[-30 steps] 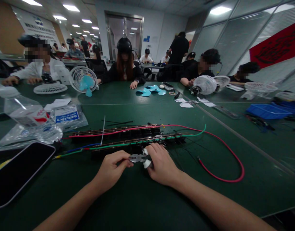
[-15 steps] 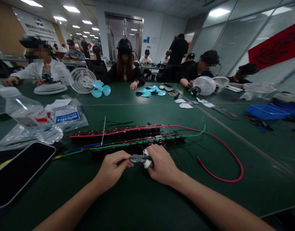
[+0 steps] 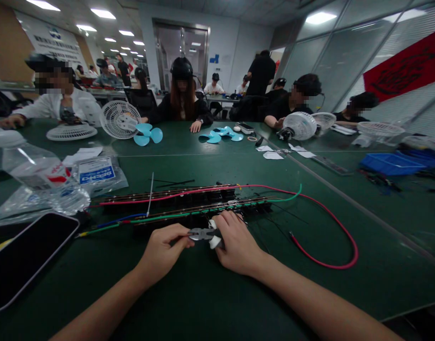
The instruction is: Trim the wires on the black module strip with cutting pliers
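My right hand (image 3: 237, 241) is wrapped round the handles of a pair of pliers (image 3: 200, 233), whose jaws point left. At the jaw tips, my left hand (image 3: 165, 251) is pinched on something too small to make out. Just beyond both hands lie two long black strips with metal rails (image 3: 192, 194). A green wire (image 3: 175, 214) runs along the nearer strip and a red wire (image 3: 340, 218) along the farther one, looping out to the right. A white cable tie (image 3: 151, 194) stands up from the nearer strip near its left part.
A phone (image 3: 29, 260), a plastic bottle (image 3: 36, 166) and a plastic bag (image 3: 100, 173) lie at the left. Fan guards (image 3: 120, 119), blue fan blades (image 3: 148, 134) and a blue tray (image 3: 391, 164) stand farther back. Several people sit across the green table (image 3: 345, 293).
The view has shifted very slightly. Both hands keep their hold, and the pliers have turned a little in my right hand.
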Motion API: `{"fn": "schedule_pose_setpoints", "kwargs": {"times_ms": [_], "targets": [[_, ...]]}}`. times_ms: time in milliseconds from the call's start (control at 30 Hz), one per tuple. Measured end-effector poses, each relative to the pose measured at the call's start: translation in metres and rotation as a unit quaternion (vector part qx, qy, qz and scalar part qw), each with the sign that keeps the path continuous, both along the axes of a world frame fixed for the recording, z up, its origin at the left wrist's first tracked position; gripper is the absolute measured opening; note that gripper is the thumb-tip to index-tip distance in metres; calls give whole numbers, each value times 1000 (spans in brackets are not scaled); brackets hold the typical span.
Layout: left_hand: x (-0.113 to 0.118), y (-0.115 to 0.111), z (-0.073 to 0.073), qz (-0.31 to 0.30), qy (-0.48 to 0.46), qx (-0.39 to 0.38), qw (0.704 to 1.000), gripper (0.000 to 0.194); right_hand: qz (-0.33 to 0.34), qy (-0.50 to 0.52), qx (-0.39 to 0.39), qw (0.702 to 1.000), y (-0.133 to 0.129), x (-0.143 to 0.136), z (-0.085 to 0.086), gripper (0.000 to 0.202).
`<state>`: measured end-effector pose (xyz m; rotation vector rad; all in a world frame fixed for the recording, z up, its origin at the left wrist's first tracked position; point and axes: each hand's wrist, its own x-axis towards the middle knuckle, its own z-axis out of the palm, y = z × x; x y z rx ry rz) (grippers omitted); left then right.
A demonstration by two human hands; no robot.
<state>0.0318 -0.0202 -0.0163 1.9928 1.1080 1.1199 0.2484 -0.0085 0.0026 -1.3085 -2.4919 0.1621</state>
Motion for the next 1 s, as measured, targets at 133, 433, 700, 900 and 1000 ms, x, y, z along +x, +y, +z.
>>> {"fn": "schedule_pose_setpoints", "kwargs": {"times_ms": [133,433,700,900,1000], "targets": [[0,0,1,-2,1,4,1000,20,0,2,2,1000,0,1,0,35],[-1,0,2,-11,6,4,1000,19,-3,2,7,1000,1,1,-2,35],[1,1,2,-12,3,10,1000,18,0,4,11,1000,1,3,-3,35],[0,2,-1,-17,4,18,1000,19,-3,9,14,1000,1,2,-5,33],[0,2,-1,-19,1,18,1000,18,-3,10,12,1000,1,2,-5,32]]}}
